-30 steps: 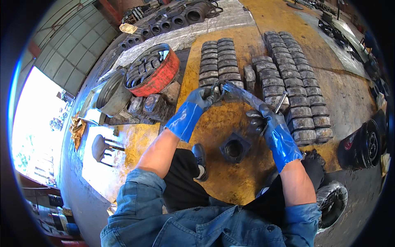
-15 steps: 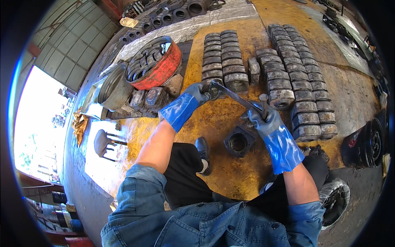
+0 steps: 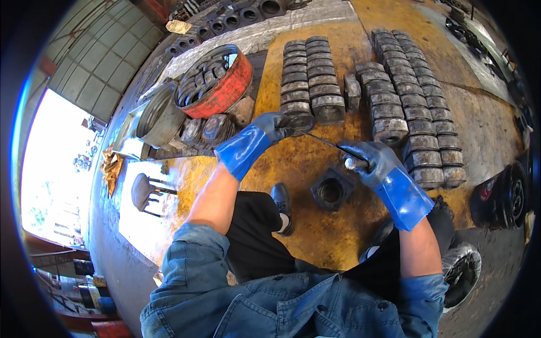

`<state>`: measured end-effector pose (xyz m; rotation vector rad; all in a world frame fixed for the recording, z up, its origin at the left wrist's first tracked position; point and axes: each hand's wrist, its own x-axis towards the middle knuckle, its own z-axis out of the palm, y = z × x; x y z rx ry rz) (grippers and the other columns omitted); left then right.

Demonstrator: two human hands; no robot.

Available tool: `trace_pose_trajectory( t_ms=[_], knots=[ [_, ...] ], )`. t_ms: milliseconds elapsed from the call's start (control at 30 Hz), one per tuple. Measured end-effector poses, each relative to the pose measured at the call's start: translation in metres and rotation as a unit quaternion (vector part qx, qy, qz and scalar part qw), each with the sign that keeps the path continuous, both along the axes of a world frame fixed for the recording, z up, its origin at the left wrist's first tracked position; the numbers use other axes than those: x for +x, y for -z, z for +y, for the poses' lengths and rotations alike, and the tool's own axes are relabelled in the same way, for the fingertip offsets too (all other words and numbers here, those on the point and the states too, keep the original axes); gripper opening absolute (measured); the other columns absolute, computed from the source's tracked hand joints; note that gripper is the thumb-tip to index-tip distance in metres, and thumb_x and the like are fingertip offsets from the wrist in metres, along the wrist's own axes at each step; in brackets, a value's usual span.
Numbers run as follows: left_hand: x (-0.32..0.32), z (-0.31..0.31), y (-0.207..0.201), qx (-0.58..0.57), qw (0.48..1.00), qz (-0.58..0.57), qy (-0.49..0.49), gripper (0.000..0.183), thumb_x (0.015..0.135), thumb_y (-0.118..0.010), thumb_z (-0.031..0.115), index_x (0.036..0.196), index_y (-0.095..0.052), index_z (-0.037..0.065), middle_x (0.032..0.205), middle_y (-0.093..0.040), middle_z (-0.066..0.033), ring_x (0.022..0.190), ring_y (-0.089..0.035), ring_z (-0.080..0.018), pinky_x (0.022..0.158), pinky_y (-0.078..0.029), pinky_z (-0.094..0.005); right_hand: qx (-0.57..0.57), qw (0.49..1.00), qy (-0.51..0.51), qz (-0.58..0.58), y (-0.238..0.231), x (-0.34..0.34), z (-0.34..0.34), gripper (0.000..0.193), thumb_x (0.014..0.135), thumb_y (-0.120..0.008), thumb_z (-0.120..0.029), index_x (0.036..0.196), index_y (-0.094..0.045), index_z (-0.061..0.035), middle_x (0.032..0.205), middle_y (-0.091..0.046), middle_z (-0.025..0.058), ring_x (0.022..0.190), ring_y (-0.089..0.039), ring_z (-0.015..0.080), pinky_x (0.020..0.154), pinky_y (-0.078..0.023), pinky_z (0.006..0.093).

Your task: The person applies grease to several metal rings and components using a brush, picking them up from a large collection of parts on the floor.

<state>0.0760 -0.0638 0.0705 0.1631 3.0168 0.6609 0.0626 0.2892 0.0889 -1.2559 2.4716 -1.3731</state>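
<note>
My left hand (image 3: 269, 128), in a blue and grey glove, grips one end of a thin metal rod (image 3: 326, 142) next to a grey metal block at the near end of a row. My right hand (image 3: 369, 160), gloved the same way, holds the rod's other end together with a small round metal piece (image 3: 350, 163). Below the rod a dark square metal block with a round bore (image 3: 331, 190) lies alone on the yellow floor between my feet.
Rows of grey metal blocks (image 3: 307, 76) and a second group of blocks (image 3: 414, 107) lie on the floor ahead. A red ring-shaped container (image 3: 217, 79) with parts stands at the left beside a metal drum (image 3: 155, 115). A black wheel (image 3: 507, 197) is at the right, a stool (image 3: 143, 191) at the left.
Both hands have come down and nearer to me with the rod, which now lies flatter just above the lone square block. The view has shifted a little.
</note>
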Motion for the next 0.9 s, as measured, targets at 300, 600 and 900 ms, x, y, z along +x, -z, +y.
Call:
trace_pose_trajectory(
  t_ms=[300,600,900],
  knots=[
    [0.000,0.021,-0.005,-0.196,0.979,0.024,0.053,0.019,0.084,-0.065,0.020,0.099,-0.069,0.011,0.089,-0.068,-0.0159,0.086,-0.064,-0.0375,0.074,-0.051,-0.0466,-0.011,1.000,-0.014,0.017,-0.004,-0.005,0.007,0.030,0.082,-0.074,-0.012,0.112,-0.069,-0.0106,0.097,-0.072,0.0140,0.085,-0.071,0.0291,0.074,-0.058,0.0355],
    [-0.006,0.020,-0.008,0.061,0.995,0.036,-0.077,0.016,0.090,-0.063,0.014,0.103,-0.070,0.006,0.088,-0.070,-0.0126,0.079,-0.065,-0.0201,0.074,-0.051,-0.0347,-0.007,0.989,0.004,-0.151,-0.017,-0.003,0.020,0.021,0.092,-0.064,-0.009,0.112,-0.068,-0.0060,0.097,-0.073,0.0090,0.087,-0.068,0.0147,0.078,-0.054,0.0276],
    [-0.017,-0.021,0.011,0.415,0.901,0.113,-0.061,0.020,0.090,-0.061,-0.001,0.110,-0.065,-0.003,0.099,-0.069,-0.0086,0.084,-0.061,-0.0138,0.076,-0.052,-0.0313,-0.201,0.898,0.101,-0.377,0.003,-0.024,0.027,0.024,0.095,-0.060,-0.007,0.117,-0.062,0.0019,0.089,-0.069,0.0097,0.076,-0.064,0.0126,0.062,-0.051,0.0251]
  ],
)
